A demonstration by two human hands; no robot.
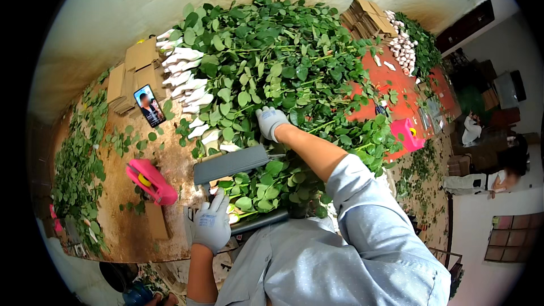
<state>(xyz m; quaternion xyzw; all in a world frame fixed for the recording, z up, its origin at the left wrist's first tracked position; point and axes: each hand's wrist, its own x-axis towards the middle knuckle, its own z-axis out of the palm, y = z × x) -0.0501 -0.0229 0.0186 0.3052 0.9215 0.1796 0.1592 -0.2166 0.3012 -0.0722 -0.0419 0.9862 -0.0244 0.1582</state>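
Note:
My left hand (212,225), in a pale grey glove, has its fingers stretched out beside a pale rose head (233,216) at the near end of some leafy stems (269,190). Those stems lie between a grey padded block (231,165) and a dark padded bar (260,221). Reaching across them, my right hand (272,123), gloved alike, rests at the large heap of green rose stems (283,51). Its fingers are curled in, and leaves hide whatever they grip. White-wrapped rose heads (190,88) line the heap's left edge.
A pink tape dispenser (152,182) and a phone (149,106) against cardboard pieces (141,56) are at left. Another pink dispenser (407,135) sits on the red surface (399,88) at right. Stacked cardboard (368,17) stands far right. A person (498,181) is in the background.

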